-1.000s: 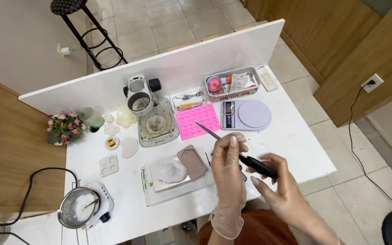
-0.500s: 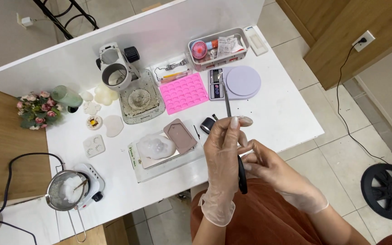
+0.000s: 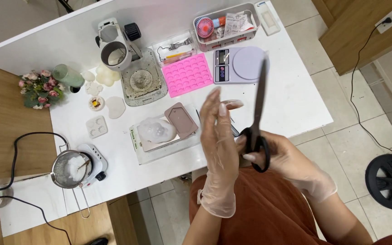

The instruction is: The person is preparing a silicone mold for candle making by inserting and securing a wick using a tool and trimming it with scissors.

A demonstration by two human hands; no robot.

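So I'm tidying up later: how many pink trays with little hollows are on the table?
1. The pink tray lies flat near the table's back edge, between the stand with the round lens and the kitchen scale. No others show.

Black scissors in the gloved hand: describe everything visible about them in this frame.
The black scissors are a long, slim pair, dark all over, with looped handles that look like plastic and narrow blades closed together into one straight line. They are held upright above the white table's near edge, tips pointing away toward the lilac digital kitchen scale. The right hand, in a clear glove, has its grip on the handle loops. The gloved left hand stands open just beside them.
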